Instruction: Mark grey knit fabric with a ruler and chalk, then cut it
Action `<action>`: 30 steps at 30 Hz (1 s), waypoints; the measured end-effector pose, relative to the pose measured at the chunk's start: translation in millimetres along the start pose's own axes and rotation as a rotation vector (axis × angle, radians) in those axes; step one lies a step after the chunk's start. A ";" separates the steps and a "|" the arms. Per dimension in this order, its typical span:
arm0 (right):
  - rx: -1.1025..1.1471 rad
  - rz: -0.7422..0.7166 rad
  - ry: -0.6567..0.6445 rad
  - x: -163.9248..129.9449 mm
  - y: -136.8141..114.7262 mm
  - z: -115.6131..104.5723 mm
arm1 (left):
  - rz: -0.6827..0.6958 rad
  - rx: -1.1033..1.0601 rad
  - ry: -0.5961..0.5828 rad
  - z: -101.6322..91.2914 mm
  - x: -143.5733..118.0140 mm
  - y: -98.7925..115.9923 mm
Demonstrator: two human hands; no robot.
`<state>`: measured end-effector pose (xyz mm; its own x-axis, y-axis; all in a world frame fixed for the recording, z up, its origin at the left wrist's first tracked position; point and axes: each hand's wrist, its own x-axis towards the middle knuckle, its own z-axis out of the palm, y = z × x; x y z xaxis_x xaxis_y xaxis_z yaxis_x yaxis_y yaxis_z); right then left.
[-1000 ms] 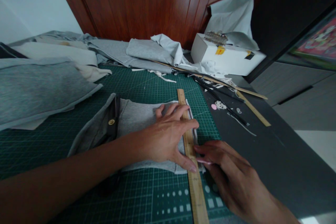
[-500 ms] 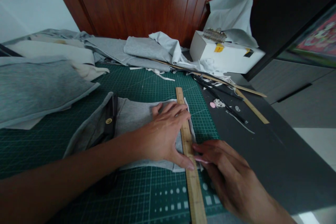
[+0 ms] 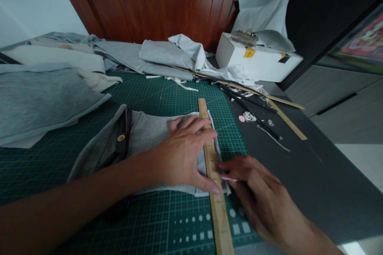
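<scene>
My left hand lies flat, fingers spread, pressing a wooden ruler down on a folded grey cloth piece with a dark strip and a brass snap. All this rests on a green cutting mat. To the right of the ruler, my right hand pinches a small pink marker, apparently chalk, with its tip against the ruler's right edge near the cloth's lower corner.
Grey and white fabric is piled at the left and back. A white box stands at the back right. Long wooden sticks, dark pens and small scraps lie on the black tabletop right of the mat.
Both hands, the ruler and the cloth keep the same arrangement. The whole scene shifts slightly up and left in view.
</scene>
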<state>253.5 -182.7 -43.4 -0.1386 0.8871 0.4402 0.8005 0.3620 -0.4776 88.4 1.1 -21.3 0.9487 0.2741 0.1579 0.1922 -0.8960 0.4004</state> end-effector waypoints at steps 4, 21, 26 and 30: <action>-0.062 -0.055 -0.119 20.9 3.1 -8.9 | 0.000 -0.010 0.003 0.7 0.9 0.0; -0.203 -0.192 -0.077 27.3 23.5 -4.1 | 0.002 -0.021 0.025 4.3 -0.8 -3.6; -0.208 -0.222 -0.059 29.2 23.1 -3.3 | 0.003 -0.003 0.047 4.4 -2.1 -3.0; -0.211 -0.212 -0.064 28.7 21.6 -3.9 | -0.009 -0.010 0.043 4.4 -2.1 -2.1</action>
<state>269.1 -150.5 -38.2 -0.3467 0.8169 0.4610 0.8523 0.4796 -0.2088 87.1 0.9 -26.5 0.9352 0.2968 0.1932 0.1978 -0.8902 0.4104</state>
